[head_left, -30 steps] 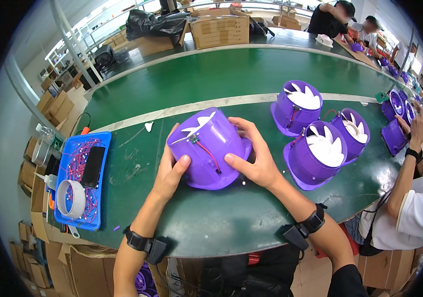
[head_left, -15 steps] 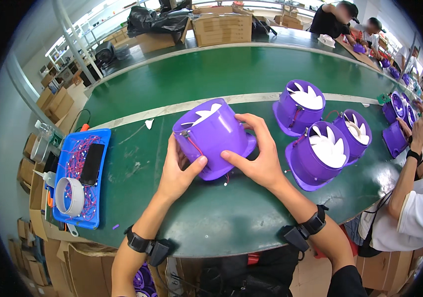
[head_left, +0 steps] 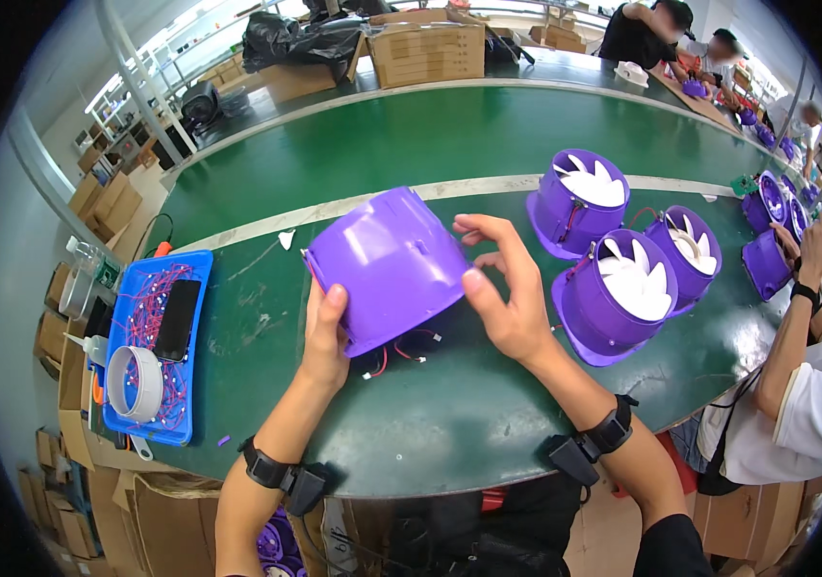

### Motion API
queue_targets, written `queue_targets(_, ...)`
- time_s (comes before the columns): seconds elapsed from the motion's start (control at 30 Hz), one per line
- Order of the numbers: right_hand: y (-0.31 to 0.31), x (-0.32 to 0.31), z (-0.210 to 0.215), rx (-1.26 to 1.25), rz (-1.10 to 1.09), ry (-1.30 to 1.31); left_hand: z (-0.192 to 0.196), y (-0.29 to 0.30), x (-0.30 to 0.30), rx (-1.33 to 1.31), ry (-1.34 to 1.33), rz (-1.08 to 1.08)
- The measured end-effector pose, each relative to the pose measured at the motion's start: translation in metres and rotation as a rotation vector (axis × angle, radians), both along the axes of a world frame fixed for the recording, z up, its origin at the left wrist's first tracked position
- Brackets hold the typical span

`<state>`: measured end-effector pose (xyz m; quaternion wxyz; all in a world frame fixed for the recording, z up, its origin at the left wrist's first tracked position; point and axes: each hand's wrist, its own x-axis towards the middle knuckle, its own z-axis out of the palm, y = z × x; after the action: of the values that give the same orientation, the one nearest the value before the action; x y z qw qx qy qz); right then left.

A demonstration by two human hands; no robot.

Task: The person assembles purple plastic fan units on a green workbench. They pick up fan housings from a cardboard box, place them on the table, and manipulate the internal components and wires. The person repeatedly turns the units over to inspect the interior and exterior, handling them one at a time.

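A purple plastic fan housing [head_left: 393,269] is tilted in front of me, its smooth side wall toward me and its fan blades out of sight. My left hand [head_left: 326,332] grips its left side, thumb on the wall and the other fingers hidden behind. At the right, my right hand [head_left: 512,303] has its thumb and fingers apart, the thumb tip close beside the wall; whether it touches I cannot tell. Below the housing dangle thin red wires with small white connectors [head_left: 418,360]. Three purple fan housings with white blades, one of them [head_left: 618,298] nearest, stand to the right.
On the left, a blue tray [head_left: 194,385] contains red wires, a black phone [head_left: 177,319] and a white ring [head_left: 135,383]. Across the green table [head_left: 382,144] are cardboard boxes [head_left: 427,53]. A co-worker's arm [head_left: 784,361] reaches toward more purple housings [head_left: 765,264] at right.
The housing has been turned and tilted, so its blades and side wire no longer show. My right hand has loosened from it, and connectors now hang below.
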<state>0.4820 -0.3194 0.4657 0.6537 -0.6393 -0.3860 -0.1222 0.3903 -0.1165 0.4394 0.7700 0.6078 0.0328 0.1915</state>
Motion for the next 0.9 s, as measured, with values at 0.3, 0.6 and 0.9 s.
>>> queue_targets(0.3,0.004,0.001,-0.015,0.18,0.729,0.971,-0.006,0.004,-0.002,-0.36,-0.062,-0.134)
queue_targets(0.6,0.008,-0.003,-0.014,0.135,0.462,0.645,0.013,0.019,0.008,0.3,-0.029,0.037)
queue_targets(0.9,0.009,-0.005,-0.011,-0.084,0.196,0.025,0.017,0.008,0.0,0.336,-0.068,-0.18)
